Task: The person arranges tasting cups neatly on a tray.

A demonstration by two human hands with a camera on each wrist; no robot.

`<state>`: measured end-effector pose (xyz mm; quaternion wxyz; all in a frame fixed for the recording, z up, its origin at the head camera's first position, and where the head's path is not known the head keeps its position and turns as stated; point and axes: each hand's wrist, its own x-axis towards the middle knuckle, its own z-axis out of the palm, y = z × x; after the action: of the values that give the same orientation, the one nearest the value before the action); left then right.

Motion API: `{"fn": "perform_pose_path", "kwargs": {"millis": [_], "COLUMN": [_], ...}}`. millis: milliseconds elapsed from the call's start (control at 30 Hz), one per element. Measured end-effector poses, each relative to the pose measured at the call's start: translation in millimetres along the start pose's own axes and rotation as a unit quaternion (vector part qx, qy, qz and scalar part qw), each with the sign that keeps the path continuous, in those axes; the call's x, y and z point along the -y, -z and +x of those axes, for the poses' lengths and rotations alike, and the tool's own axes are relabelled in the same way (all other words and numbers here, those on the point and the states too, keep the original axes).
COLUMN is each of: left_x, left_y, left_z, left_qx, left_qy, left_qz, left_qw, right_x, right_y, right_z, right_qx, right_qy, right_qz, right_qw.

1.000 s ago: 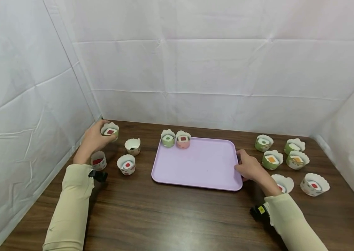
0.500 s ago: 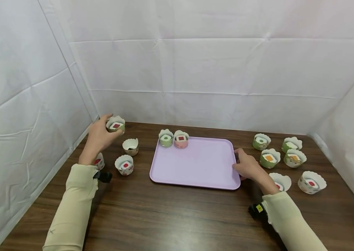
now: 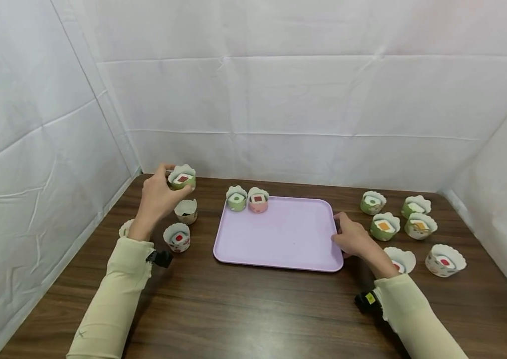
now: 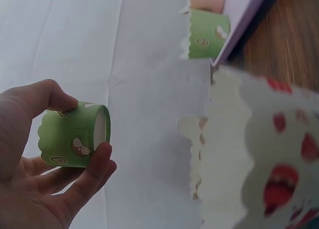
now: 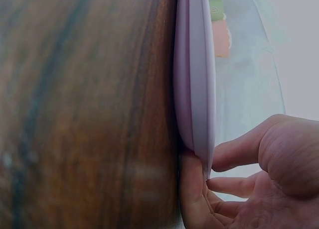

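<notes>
My left hand (image 3: 161,194) grips a green paper baking cup (image 3: 182,178) by its sides, raised at the back left. A white block with a dark red square lies inside that cup. In the left wrist view the cup (image 4: 75,135) shows avocado prints, with thumb and fingers around it. My right hand (image 3: 354,237) pinches the right edge of a lilac tray (image 3: 280,234); in the right wrist view the thumb (image 5: 234,157) lies over the tray's rim (image 5: 202,79) and fingers reach under it. At the tray's back left corner stand a green cup (image 3: 236,199) and a pink cup (image 3: 258,201).
Below my left hand stand a cream cup (image 3: 186,212) and a white patterned cup (image 3: 177,238); another cup (image 3: 125,228) is mostly behind the wrist. Several filled cups, among them a green one (image 3: 384,227) and a white one (image 3: 445,261), stand right of the tray. White cloth (image 3: 280,89) walls the table.
My left hand has lifted the green cup and carried it to the right, towards the tray. My right hand stays at the tray's edge; the view has shifted slightly.
</notes>
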<state>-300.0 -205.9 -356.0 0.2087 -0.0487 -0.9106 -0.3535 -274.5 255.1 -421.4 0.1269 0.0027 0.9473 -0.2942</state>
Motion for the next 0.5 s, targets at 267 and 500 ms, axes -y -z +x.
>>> {"fn": "perform_pose_path", "kwargs": {"millis": [267, 500], "left_x": [-19.1, -38.6], "left_y": [-14.2, -31.3], "left_z": [-2.9, -0.8], "left_qx": [0.013, 0.026], "left_qy": [-0.017, -0.039], "left_qz": [-0.032, -0.053], "left_qw": [0.9993, 0.9975], "right_x": [0, 2], "right_y": [0, 0], "right_z": [-1, 0], "right_qx": [0.0, 0.003], "right_qy": [0.002, -0.001], "right_qz": [0.002, 0.007], "right_qw": [1.0, 1.0]}}
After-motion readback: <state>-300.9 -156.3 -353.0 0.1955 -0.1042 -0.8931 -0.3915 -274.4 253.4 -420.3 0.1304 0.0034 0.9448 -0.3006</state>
